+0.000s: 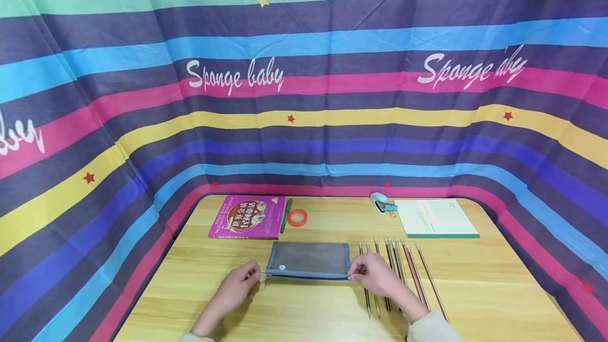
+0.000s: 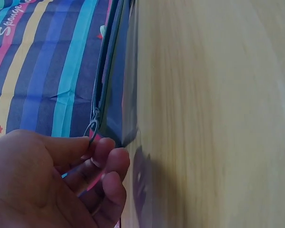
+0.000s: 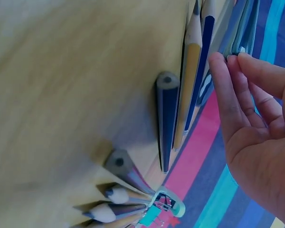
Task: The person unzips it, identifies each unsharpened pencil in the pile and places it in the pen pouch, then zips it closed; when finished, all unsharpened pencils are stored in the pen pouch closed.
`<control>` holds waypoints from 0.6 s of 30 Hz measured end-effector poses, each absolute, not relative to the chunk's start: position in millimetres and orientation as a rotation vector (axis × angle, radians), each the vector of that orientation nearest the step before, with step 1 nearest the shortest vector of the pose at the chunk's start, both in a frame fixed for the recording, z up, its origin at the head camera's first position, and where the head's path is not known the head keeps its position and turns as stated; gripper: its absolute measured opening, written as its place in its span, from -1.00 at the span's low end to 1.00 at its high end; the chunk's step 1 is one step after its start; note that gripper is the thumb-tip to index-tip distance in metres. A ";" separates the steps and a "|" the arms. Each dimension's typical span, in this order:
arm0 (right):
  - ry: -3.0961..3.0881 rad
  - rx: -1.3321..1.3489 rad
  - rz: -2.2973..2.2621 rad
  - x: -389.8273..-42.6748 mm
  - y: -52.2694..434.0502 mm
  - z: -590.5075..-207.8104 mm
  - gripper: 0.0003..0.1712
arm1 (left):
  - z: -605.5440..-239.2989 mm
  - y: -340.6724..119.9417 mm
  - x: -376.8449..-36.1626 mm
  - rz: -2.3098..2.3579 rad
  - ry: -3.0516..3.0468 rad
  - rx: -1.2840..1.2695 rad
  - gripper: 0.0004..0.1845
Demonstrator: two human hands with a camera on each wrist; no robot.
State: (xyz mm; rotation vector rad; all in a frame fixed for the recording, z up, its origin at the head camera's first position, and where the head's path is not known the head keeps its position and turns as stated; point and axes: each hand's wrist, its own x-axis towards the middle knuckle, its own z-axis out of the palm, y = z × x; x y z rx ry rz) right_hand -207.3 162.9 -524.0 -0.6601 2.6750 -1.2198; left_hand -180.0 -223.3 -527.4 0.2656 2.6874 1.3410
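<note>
A grey-blue mesh pencil pouch [image 1: 309, 260] lies flat in the middle of the wooden table [image 1: 499, 289]. My left hand [image 1: 254, 277] pinches the metal pull ring [image 2: 91, 130] at the pouch's left end [image 2: 111, 90], with its fingers [image 2: 107, 156] curled. My right hand [image 1: 355, 273] pinches the pouch's right end [image 3: 240, 33] between its fingertips [image 3: 221, 66]. Several pencils [image 1: 408, 271] lie in a row just right of the pouch, partly under my right wrist. Their ends [image 3: 167, 118] show close up in the right wrist view.
A magenta book [image 1: 249, 217], a green pen [image 1: 286, 215] and a red tape ring [image 1: 297, 218] lie at the back left. A teal stapler [image 1: 380, 203] and a green-edged notebook [image 1: 437, 218] lie at the back right. Striped cloth [image 1: 304, 94] walls the table on three sides.
</note>
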 end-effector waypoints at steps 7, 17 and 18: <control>2.693 -0.656 -1.193 -208.8 159.6 -527.9 -0.78 | -531.3 -220.1 -180.5 1.056 2.900 0.291 -0.89; 2.690 -0.646 -1.191 -210.3 157.1 -528.1 -0.80 | -533.3 -186.4 -190.2 0.796 3.117 0.641 -0.68; 2.694 -0.644 -1.185 -210.5 157.0 -528.1 -0.80 | -533.9 -182.8 -192.3 0.785 3.091 0.710 -0.67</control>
